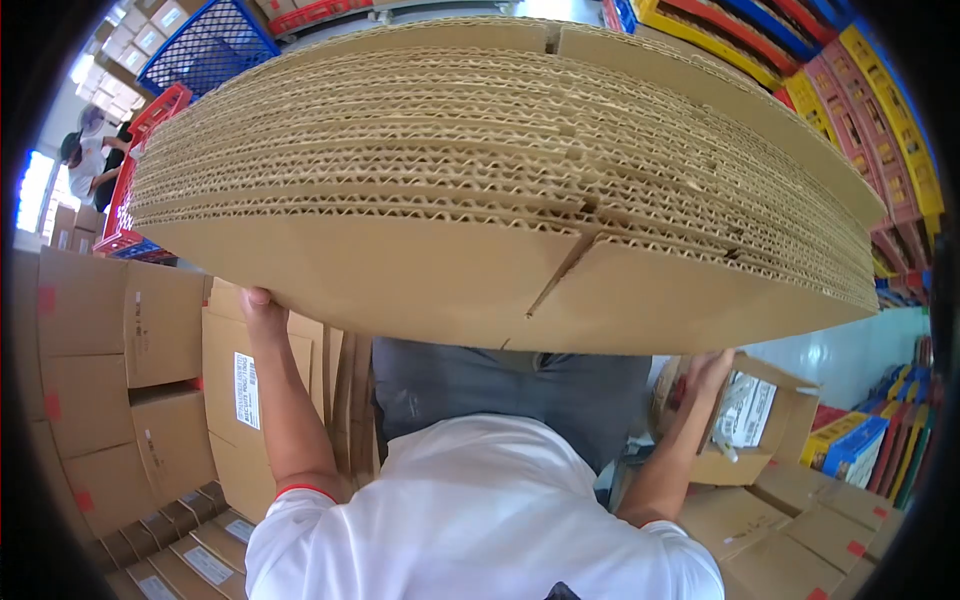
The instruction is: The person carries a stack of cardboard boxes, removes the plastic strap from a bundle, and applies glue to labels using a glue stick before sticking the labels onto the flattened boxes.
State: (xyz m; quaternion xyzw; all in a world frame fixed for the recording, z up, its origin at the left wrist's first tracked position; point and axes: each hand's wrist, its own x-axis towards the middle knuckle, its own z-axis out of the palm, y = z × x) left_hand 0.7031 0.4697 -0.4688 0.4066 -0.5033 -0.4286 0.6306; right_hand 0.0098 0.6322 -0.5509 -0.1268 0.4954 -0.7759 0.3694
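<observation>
A thick stack of flattened cardboard boxes (430, 265) spans most of the view in front of my body, its wavy corrugated edges facing me. My left hand (264, 304) grips the stack near its lower left edge; the thumb shows and the other fingers are hidden beneath or behind the cardboard. On the opposite side, my right hand (708, 370) is closed at the lower right edge, with its fingers partly hidden by the stack. A slot cut into the nearest sheet shows right of centre.
Closed cartons (85, 370) are piled at the left. An open carton (790, 415) with a white label inside stands at the right. Colourful stacked crates (850, 110) fill the upper right, and a blue crate (210, 45) the upper left. Another person (90, 160) is at the far left.
</observation>
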